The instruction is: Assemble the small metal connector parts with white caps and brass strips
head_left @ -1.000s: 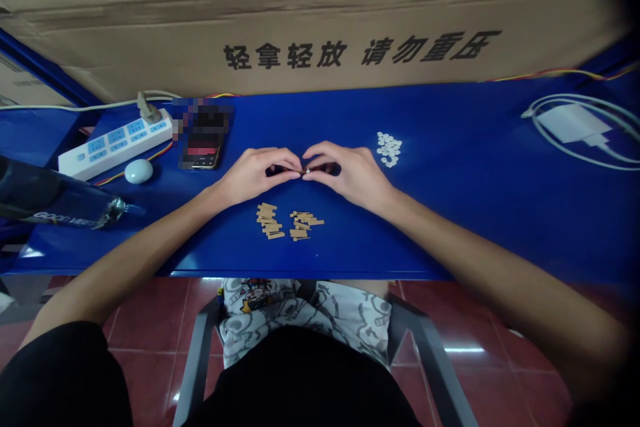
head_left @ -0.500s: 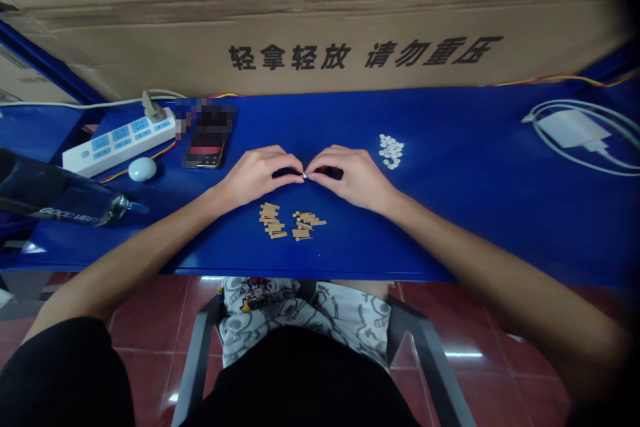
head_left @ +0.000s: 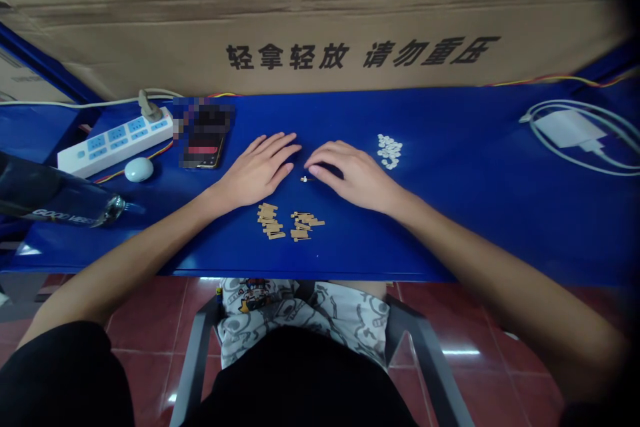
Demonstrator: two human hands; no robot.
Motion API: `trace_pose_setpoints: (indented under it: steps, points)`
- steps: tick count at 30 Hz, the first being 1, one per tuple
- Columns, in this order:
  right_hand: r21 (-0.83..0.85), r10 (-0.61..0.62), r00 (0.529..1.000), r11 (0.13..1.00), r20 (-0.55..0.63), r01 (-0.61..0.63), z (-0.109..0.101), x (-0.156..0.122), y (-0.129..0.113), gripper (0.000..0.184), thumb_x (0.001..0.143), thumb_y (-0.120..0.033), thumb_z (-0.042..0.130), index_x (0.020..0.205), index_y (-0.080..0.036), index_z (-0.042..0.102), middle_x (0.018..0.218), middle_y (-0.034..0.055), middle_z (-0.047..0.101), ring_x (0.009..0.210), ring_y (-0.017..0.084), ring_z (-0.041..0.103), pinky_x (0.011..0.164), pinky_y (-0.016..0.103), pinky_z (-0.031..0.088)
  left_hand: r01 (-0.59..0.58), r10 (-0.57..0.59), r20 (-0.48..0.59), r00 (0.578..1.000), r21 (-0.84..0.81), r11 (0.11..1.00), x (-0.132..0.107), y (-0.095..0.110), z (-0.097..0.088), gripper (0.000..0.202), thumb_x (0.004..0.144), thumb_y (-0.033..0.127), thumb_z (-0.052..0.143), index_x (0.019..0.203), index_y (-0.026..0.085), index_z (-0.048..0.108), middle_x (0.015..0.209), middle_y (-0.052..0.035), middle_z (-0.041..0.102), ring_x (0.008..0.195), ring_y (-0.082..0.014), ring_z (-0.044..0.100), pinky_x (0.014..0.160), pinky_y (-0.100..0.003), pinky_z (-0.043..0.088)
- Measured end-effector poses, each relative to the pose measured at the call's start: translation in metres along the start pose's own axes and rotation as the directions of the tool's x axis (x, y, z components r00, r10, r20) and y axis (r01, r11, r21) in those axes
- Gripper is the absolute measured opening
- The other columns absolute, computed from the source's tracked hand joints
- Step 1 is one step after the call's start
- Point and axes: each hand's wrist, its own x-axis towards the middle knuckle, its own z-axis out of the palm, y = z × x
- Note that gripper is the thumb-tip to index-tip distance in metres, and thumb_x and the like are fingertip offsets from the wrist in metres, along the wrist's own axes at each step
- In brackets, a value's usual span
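From the head camera, the left hand (head_left: 257,172) and right hand (head_left: 353,177) rest palms down on the blue table (head_left: 450,227), fingers spread loosely, both released and holding nothing. Between them, just beside the right fingertips, a small pin (head_left: 306,179) lies with its long axis running crosswise, white end toward the left hand. Tan strips (head_left: 290,223) lie just nearer the body than both hands, white pellets (head_left: 389,151) lie beyond the right hand, and a blurred phone (head_left: 203,153) lies beyond the left.

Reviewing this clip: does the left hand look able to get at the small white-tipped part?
Likely yes: the left hand lies open just beside the part, and nothing visible stands between them.
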Motion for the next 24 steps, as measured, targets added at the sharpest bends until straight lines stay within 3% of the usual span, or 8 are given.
trace_pose_setpoints:
  steps: [3,5,12,24]
  points:
    - [-0.061,0.024,0.999,0.998,-0.024,-0.025,0.007,0.0,0.009,0.043,0.106,-0.031,0.037,0.143,-0.024,0.057,0.151,0.0098,0.056,0.141,0.03,0.049,0.118,0.057,0.038,0.07,-0.07,0.006,0.998,0.021,0.997,-0.001,0.0,0.0,0.05,0.11,0.041,0.034,0.155,0.019,0.042,0.165,-0.0116,0.035,0.155,-0.0307,0.029,0.127,-0.055,0.023]
    - [-0.098,0.03,1.0,0.995,-0.006,-0.031,0.011,0.0,0.014,0.048,0.106,-0.031,0.036,0.151,-0.021,0.05,0.159,0.0109,0.046,0.149,0.031,0.04,0.123,0.061,0.03,0.069,-0.07,0.021,0.997,0.04,0.997,-0.001,0.0,0.0,0.051,0.11,0.042,0.034,0.155,0.02,0.042,0.165,-0.012,0.036,0.154,-0.0312,0.03,0.126,-0.056,0.024]
    - [-0.121,0.037,0.998,0.992,0.052,-0.03,0.012,-0.001,0.018,0.051,0.108,-0.033,0.032,0.155,-0.019,0.045,0.162,0.0121,0.04,0.152,0.029,0.035,0.126,0.06,0.023,0.049,-0.052,0.033,0.998,0.081,0.996,0.0,0.0,-0.003,0.052,0.109,0.042,0.034,0.154,0.016,0.043,0.163,-0.0149,0.038,0.153,-0.0327,0.031,0.126,-0.055,0.025]
    - [-0.15,-0.007,0.996,0.988,0.089,0.02,0.007,-0.003,0.021,0.052,0.107,-0.033,0.037,0.156,-0.019,0.043,0.163,0.0111,0.04,0.152,0.031,0.035,0.125,0.061,0.027,0.046,-0.047,0.024,0.999,0.038,0.998,0.0,-0.002,-0.001,0.052,0.109,0.043,0.034,0.154,0.018,0.043,0.164,-0.0134,0.038,0.154,-0.0326,0.031,0.126,-0.056,0.024]
